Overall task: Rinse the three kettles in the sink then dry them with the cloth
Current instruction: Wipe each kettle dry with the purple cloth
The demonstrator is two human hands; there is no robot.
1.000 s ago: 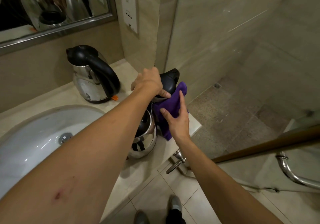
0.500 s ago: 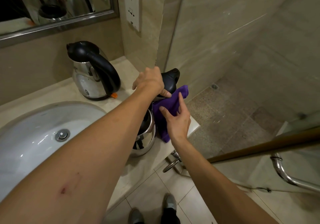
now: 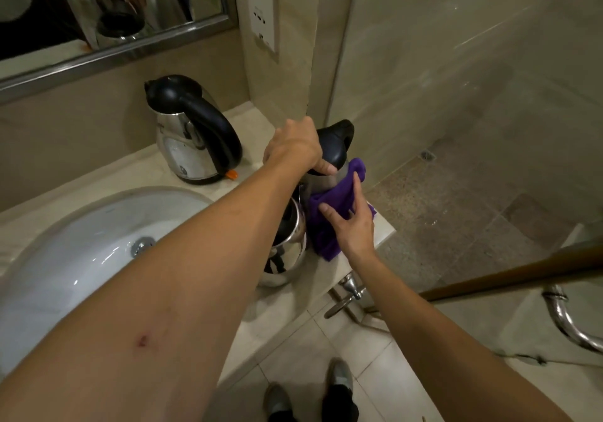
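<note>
Three steel kettles stand on the beige counter (image 3: 127,173) right of the sink (image 3: 65,258). The back kettle (image 3: 192,137) has a black lid and handle. A lidless round kettle (image 3: 287,255) sits near the front edge, partly behind my left forearm. At the counter's right end is a black-topped kettle (image 3: 339,142). My left hand (image 3: 293,147) grips its top, thumb on the lid. My right hand (image 3: 352,222) presses a purple cloth (image 3: 326,212) flat against its side with spread fingers.
A framed mirror (image 3: 107,52) hangs above the counter and reflects the kettles. A wall socket plate (image 3: 262,7) is on the corner wall. Right of the counter lie a glass shower panel (image 3: 456,95), a tiled floor and a chrome pipe (image 3: 564,320). My shoes (image 3: 339,385) are below.
My right hand with the cloth has slid a little lower and to the left along the kettle's side. My left hand keeps its hold on the top.
</note>
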